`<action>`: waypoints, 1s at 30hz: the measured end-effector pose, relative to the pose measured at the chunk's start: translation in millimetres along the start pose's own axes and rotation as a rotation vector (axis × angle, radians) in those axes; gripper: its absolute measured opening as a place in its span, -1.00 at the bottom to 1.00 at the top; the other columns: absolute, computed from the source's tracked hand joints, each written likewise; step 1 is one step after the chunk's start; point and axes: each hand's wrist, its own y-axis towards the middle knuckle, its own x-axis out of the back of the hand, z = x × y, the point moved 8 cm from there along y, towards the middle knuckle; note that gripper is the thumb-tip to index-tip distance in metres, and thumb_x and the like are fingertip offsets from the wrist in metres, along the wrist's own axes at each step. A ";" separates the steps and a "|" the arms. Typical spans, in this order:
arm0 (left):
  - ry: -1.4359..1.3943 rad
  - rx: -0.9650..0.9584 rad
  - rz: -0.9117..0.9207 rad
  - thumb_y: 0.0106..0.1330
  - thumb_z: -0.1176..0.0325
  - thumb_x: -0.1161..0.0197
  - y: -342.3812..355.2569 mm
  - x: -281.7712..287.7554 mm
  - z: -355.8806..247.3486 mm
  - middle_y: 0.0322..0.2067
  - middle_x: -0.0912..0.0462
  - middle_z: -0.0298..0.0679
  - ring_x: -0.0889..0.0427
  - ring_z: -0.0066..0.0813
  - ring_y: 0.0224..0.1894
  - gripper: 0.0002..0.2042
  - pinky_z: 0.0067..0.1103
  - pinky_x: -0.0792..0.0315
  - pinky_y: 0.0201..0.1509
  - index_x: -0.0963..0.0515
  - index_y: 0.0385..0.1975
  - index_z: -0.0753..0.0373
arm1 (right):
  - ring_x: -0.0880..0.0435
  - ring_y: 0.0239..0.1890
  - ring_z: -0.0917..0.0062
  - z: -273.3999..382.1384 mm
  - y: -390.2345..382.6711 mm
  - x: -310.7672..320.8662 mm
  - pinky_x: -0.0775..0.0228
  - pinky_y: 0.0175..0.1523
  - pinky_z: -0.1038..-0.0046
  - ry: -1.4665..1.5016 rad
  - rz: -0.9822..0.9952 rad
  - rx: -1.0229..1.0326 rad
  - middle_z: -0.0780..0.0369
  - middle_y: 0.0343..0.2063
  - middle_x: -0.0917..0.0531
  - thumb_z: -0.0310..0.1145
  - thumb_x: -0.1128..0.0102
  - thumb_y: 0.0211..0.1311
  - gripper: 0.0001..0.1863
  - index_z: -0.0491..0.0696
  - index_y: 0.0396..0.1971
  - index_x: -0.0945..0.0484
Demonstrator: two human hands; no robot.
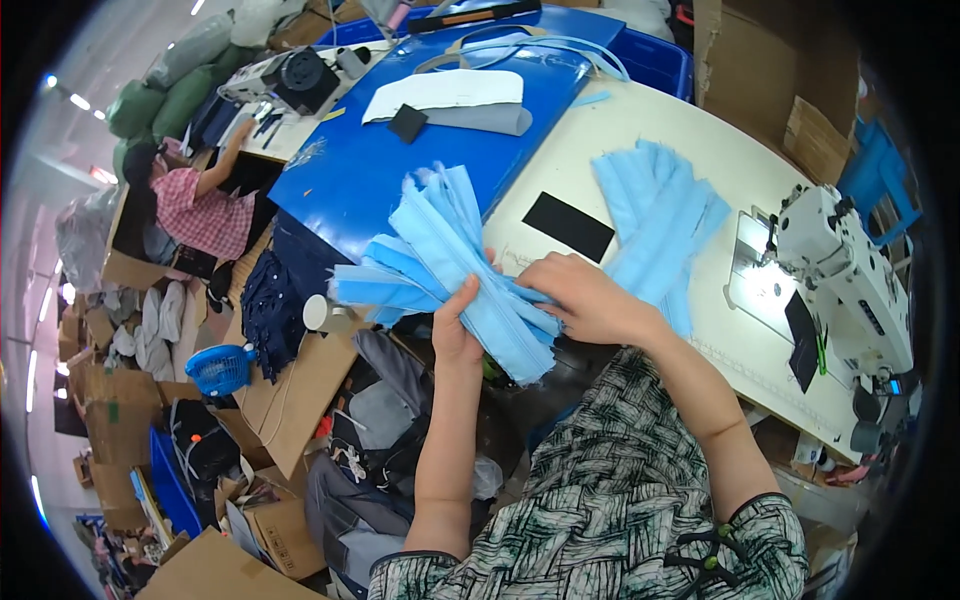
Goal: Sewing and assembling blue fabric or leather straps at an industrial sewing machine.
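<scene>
My left hand [458, 322] grips a crossed bundle of light blue fabric strips [445, 235], thumb on top and fingers underneath. The strips have frayed ends and fan out to the left, up and toward me. At the bundle's right side, my right hand [585, 298] is closed on strip ends, its fingertips partly hidden. A second crossed pile of light blue fabric strips [660, 215] lies on the white table [750, 150] beyond my right hand. Between the two piles is a flat black rectangular piece [568, 226].
A sewing machine [840, 260] stands at the right, with a black strip [800, 340] and green-handled snips [822, 350] nearby. White and grey pieces [450, 98] lie on a blue sheet [370, 170]. A co-worker [205, 215] sits at another machine, far left. Boxes and a blue fan [220, 370] are left.
</scene>
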 end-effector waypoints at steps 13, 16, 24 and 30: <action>-0.043 -0.197 0.128 0.15 0.31 -0.28 -6.3 -25.6 -66.4 -0.08 -0.55 -0.03 -0.49 0.01 0.10 -0.31 -0.10 -0.30 0.29 -0.18 0.27 0.39 | -0.39 0.22 0.02 -111.4 -132.1 56.4 -0.18 0.31 0.14 -0.588 -0.464 -1.084 -0.16 0.17 -0.42 0.37 -0.21 0.01 0.15 -0.32 0.31 -0.15; -0.023 -0.093 0.147 0.17 0.44 -0.27 3.4 -24.1 -51.0 -0.09 -0.58 -0.02 -0.60 -0.03 0.02 -0.39 -0.16 -0.45 0.17 -0.25 0.24 0.39 | -0.24 0.35 0.06 -130.8 -150.7 53.0 -0.05 0.42 0.23 -0.549 -0.571 -0.938 -0.17 0.28 -0.29 0.28 -0.31 0.01 0.14 -0.34 0.33 -0.12; -0.061 0.036 0.173 -0.23 0.64 -0.55 -31.4 -30.0 25.3 0.06 -0.56 -0.07 -0.51 -0.19 0.15 -0.25 -0.35 -0.34 0.28 -0.46 0.13 0.36 | -0.41 0.24 0.09 -187.2 -154.1 32.7 -0.17 0.37 0.30 -0.294 -0.520 -1.059 -0.16 0.20 -0.39 0.12 -0.56 -0.23 0.22 -0.42 0.28 -0.14; 0.044 0.159 0.262 -0.22 0.61 -0.57 -49.2 -28.8 97.1 0.09 -0.53 -0.13 -0.45 -0.24 0.17 -0.23 -0.36 -0.33 0.26 -0.44 0.16 0.35 | -0.54 0.12 0.13 -211.7 -141.5 24.9 -0.35 0.25 0.27 -0.002 -0.504 -0.997 -0.09 0.10 -0.51 -0.20 -0.55 -0.13 -0.08 -0.39 0.17 -0.29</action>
